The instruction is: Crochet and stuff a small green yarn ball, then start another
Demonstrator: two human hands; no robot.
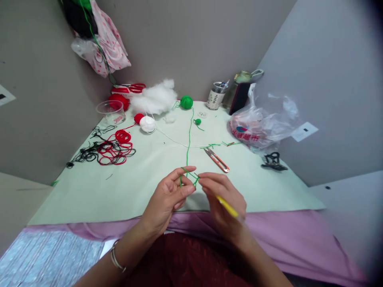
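Head view: the left hand (167,195) pinches thin green yarn (188,153) over the pale green tabletop (143,179), one strand raised across the index finger, probably for tension. The right hand (224,199) closes around a slim yellow-handled tool (227,206), apparently a hook, its tip at the yarn. That strand runs back to a round green yarn ball (186,102), perhaps set there to unwind freely. Red characters on a crumpled translucent plastic bag (260,123) end in "超市"; dark lettering on a cylindrical pale-labelled tin (216,96) is unclear.
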